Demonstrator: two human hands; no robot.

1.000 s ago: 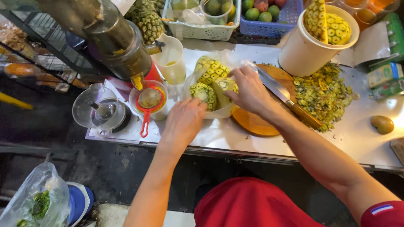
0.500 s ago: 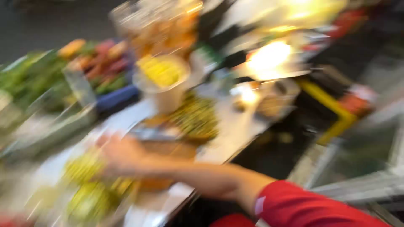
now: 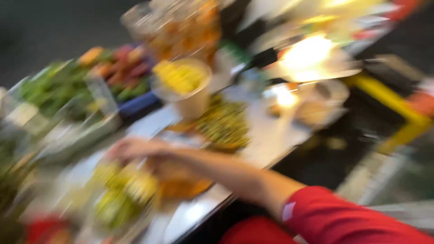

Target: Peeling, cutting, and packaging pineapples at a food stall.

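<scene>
Head cam's super blurry, but my right hand (image 3: 135, 151) sits just above the yellow-green fruit pieces (image 3: 120, 190) on the table (image 3: 190, 214), grip state unclear honestly.

Place: fruit or juice stall, food-preparation counter; the view is heavily motion-blurred.
Landmark: white counter (image 3: 266, 135), running diagonally through the view.
On the counter, centre: pale tub (image 3: 187, 88) filled with yellow cut fruit.
Just right of the tub: heap of green-yellow peelings (image 3: 224, 122) on a round board.
Near end of the counter: yellow-green peeled fruit (image 3: 122, 192) in clear plastic.
Behind the counter, left of the tub: crates of green, red and orange produce (image 3: 90, 79).
Behind the tub: clear container with orange contents (image 3: 185, 27); details cannot be told.
Worker: right arm in a red sleeve (image 3: 343, 217) reaches across the counter.
</scene>
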